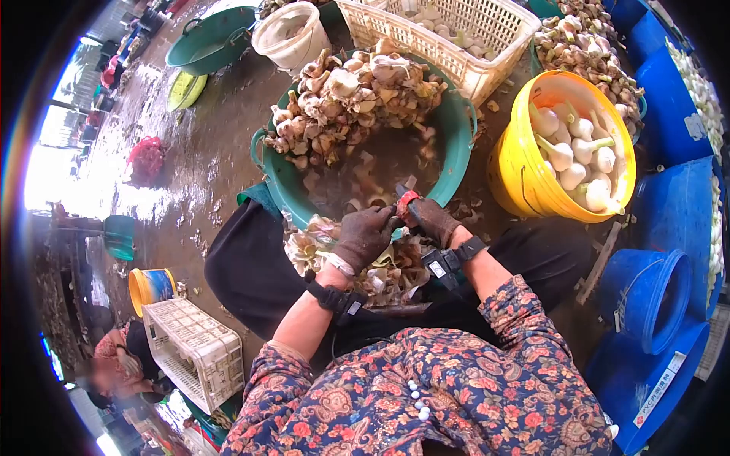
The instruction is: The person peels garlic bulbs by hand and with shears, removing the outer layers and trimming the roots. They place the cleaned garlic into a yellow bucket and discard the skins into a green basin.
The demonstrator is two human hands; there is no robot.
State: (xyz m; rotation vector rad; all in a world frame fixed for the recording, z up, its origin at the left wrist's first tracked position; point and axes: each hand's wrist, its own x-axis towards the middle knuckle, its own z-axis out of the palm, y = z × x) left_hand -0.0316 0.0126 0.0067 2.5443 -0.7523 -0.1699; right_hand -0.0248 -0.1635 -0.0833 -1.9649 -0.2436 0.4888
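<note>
My right hand, in a dark glove, is closed around a short knife with a red handle. Close beside it, my gloved left hand has its fingers curled in; whatever is in them is hidden. Both hands are over the near rim of a green tub. Unpeeled garlic bulbs are heaped at the tub's far side, above murky brown contents. Loose garlic skins lie in my lap below the hands.
To the right stands a yellow bucket of peeled garlic with stems. Behind the tub are a white plastic crate and a whitish bucket. Blue containers line the right side. Another person sits at lower left near a crate.
</note>
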